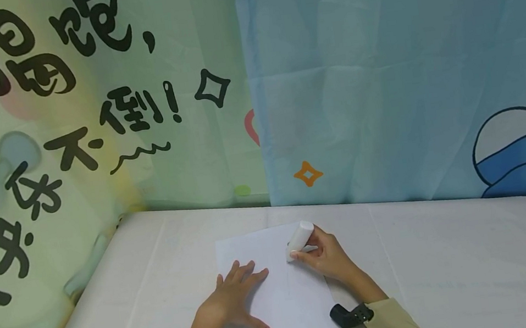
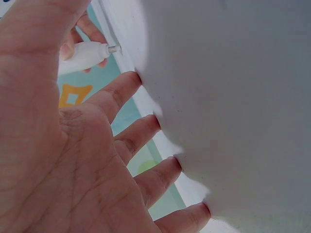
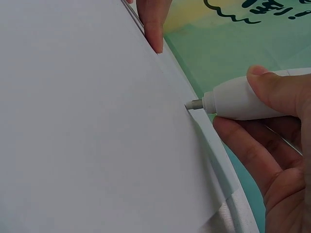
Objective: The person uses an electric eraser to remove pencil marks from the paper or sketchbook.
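Observation:
A white sheet of paper (image 1: 286, 299) lies on the table under both hands. My left hand (image 1: 237, 295) rests on its left part with fingers spread; in the left wrist view its fingertips (image 2: 131, 77) press on the paper. Between thumb and fingers, my right hand (image 1: 327, 255) holds a thick white pen-shaped tool (image 1: 301, 236) over the sheet's upper right part. Seen from the right wrist, the tool (image 3: 238, 99) has a narrow grey tip that meets the paper surface. Whether the tip leaves any mark there I cannot tell.
A white cloth covers the table (image 1: 455, 260). Behind it hangs a blue curtain (image 1: 370, 72), and a green printed curtain (image 1: 195, 178) with black lettering closes off the left side. Each wrist carries a black camera (image 1: 350, 316).

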